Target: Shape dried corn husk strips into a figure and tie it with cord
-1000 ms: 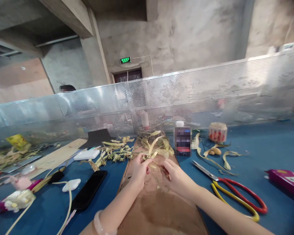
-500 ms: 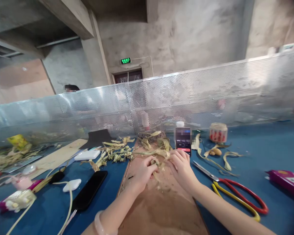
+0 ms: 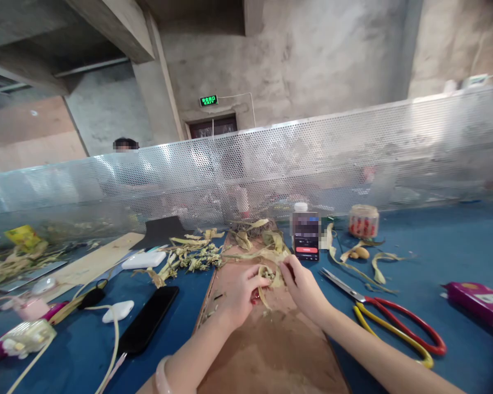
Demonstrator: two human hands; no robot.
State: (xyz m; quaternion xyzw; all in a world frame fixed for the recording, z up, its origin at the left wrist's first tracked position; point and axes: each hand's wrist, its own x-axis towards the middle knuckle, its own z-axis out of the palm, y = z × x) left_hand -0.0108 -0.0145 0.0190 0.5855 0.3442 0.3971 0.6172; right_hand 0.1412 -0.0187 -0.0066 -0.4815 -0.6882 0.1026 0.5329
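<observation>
Over a brown board [image 3: 267, 350], my left hand [image 3: 240, 298] pinches a small curled piece of dried leaf [image 3: 267, 273], pale yellow-green, between thumb and fingers. A thin strip of it hangs down past the thumb. Something small and red shows under the left fingers, too hidden to name. Just to the right, my right hand [image 3: 304, 287] is closed, its fingertips gripping the edge of the same dried leaf. More dried leaf strips [image 3: 246, 241] lie behind both hands at the far end of the board.
Scissors [image 3: 363, 298] with red and yellow handles lie right of the board. A propped phone [image 3: 307, 246], a jar [image 3: 363, 221] and a purple packet [image 3: 482, 306] stand or lie around. At left are a black phone [image 3: 150, 323] and cables. Behind runs a perforated metal screen [image 3: 271, 158].
My right hand has drawn slightly back from the leaf piece, its fingers more curled. The leaf between the hands shows more openly. The view has shifted a little.
</observation>
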